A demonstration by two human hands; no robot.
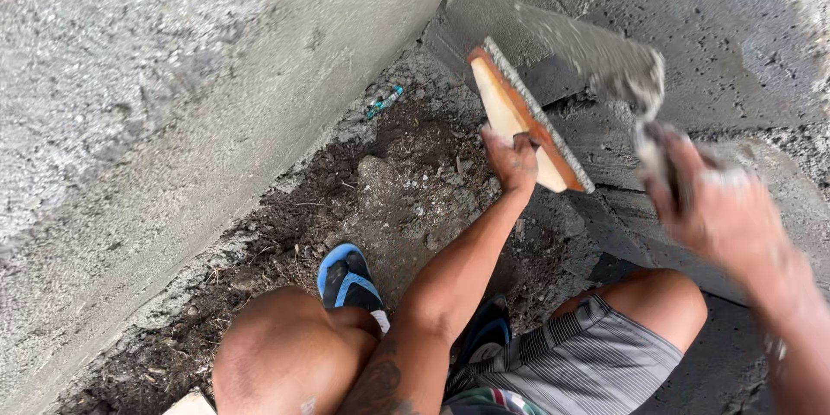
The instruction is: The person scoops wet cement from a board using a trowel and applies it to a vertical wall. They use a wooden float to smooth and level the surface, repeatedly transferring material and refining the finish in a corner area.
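Gripping the board (527,121) in your left hand (512,160) and trowel (596,56) in your right hand (722,207), you've smoothed the left wall (216,95); the upper-right wall (718,26) remains rough.

You crouch in a corner where one wall (173,121) runs along your left and another wall (726,43) stands ahead and to the right. Your left hand (512,160) holds the board (519,112) up against the corner. To its right, your right hand (722,207) holds the trowel (605,60) against the far wall. The ground (389,199) lies between the walls, with your sandal (346,281) on it, below the board.
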